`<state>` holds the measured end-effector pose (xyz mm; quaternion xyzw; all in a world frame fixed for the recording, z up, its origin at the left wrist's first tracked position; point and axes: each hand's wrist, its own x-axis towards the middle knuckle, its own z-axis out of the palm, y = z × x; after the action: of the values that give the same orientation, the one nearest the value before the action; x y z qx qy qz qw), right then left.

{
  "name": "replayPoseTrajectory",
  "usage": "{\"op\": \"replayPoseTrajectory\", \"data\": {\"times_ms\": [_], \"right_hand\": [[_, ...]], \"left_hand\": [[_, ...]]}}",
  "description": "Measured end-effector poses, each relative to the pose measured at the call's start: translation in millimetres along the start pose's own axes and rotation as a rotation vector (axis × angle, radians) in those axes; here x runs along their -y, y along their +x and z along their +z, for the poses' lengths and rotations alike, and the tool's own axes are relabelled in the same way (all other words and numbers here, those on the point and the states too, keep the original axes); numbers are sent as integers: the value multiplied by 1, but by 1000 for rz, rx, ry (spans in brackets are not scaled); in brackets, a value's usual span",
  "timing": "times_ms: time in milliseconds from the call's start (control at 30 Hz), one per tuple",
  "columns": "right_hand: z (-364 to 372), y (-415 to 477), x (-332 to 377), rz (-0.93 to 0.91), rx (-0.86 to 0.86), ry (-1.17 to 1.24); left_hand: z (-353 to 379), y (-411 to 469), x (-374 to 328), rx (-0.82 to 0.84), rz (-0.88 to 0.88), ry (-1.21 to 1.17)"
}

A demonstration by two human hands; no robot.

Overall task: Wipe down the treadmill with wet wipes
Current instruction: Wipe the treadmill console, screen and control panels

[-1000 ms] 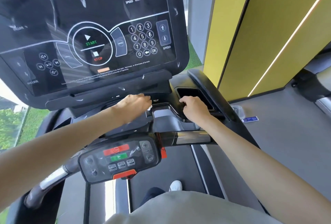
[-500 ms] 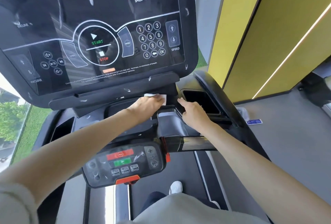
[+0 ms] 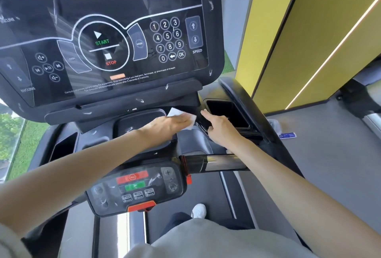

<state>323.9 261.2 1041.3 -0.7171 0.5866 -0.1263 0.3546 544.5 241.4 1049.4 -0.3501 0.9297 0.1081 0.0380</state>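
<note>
Slid wet wipe rightward below console (left hand flat on it), covering more. Right hand beside, loose, seemingly empty

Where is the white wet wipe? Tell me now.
In the head view, the white wet wipe lies under the flat left hand, just below the black treadmill console, left of the right hand.

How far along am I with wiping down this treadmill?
Streaks on the screen and small control panel suggest they're wiped. Your left hand presses the wipe onto the ledge under the screen; right hand rests nearby. Cup holder and handlebar probably remain.
</note>
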Motion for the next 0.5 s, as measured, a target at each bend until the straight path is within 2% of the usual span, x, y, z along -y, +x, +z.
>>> {"op": "replayPoseTrajectory", "data": {"times_ms": [33, 100, 167, 233, 300, 400, 500], "right_hand": [[-1, 0, -1, -3, 2, 4], [0, 2, -6, 0, 4, 24], [0, 4, -8, 2, 14, 63], [0, 6, -9, 3, 11, 93], [-1, 7, -12, 27, -16, 41], [-6, 2, -21, 76, -77, 63], [-8, -5, -31, 122, -115, 182]], "left_hand": [[0, -9, 8, 29, -27, -16], [-4, -12, 14, 72, -211, -2], [-8, 5, 6, 98, -313, 53], [-6, 25, -11, 59, -274, 90], [2, 33, -18, 16, -150, 8], [10, 19, 2, 66, 14, -37], [12, 22, 9, -5, -6, -10]]}}
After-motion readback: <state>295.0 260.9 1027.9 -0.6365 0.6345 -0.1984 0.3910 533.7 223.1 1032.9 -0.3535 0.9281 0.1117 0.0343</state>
